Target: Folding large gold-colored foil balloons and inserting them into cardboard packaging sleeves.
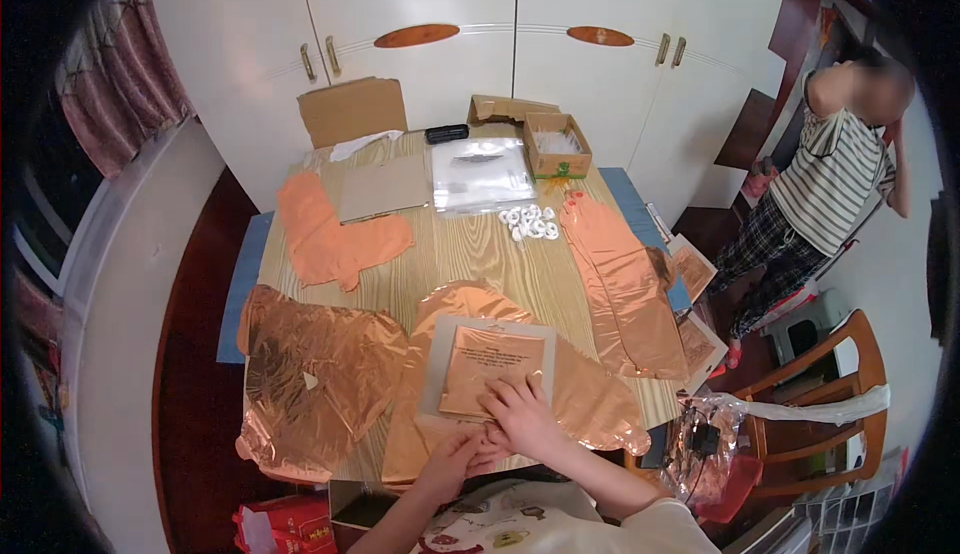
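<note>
A flat package (495, 369) lies in front of me: a folded copper-coloured foil balloon with dark print, on a pale grey card in what looks like a clear bag. My right hand (522, 419) rests on its lower right corner, fingers stretched over the foil. Beside it, at the package's lower edge, my left hand (462, 462) has its fingers closed together; what they pinch is hidden. Beneath the package spreads a large unfolded copper foil balloon (590, 404). Another shiny foil balloon (315, 384) lies to the left.
Farther back are matte foil balloons (325, 229), a grey card (383, 190), clear bags (482, 174), white rings (530, 222) and a small cardboard box (557, 147). More foil (625, 299) lies right. A person (835, 169) stands beyond a wooden chair (830, 404).
</note>
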The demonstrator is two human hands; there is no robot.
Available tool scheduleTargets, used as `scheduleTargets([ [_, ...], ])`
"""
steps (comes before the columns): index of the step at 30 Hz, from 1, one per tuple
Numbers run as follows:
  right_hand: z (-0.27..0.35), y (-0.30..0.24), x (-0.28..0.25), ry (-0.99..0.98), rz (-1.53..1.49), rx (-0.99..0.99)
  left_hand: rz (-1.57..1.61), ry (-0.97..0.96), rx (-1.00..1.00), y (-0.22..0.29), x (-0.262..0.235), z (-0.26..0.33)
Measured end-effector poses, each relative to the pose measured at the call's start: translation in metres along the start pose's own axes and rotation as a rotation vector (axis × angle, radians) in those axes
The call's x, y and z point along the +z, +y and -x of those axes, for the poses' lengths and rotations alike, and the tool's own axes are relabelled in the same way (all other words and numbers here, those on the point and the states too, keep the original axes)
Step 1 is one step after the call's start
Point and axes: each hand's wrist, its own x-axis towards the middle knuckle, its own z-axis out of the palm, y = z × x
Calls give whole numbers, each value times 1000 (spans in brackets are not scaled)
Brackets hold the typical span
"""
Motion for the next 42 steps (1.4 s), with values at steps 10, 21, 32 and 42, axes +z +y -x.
scheduleTargets([
  [10,3,5,7,9,-38,-35,-1570,230,1116,10,-15,8],
  [21,-3,-2,15,-41,34,-65,-1672,261,1140,-1,-12,2],
  [32,-8,6,4,-53,-32,-11,-1668,278,1106,1,-9,2],
  [42,-92,114,-8,-23,-172,162,-1585,289,1153,3,-1,-1],
])
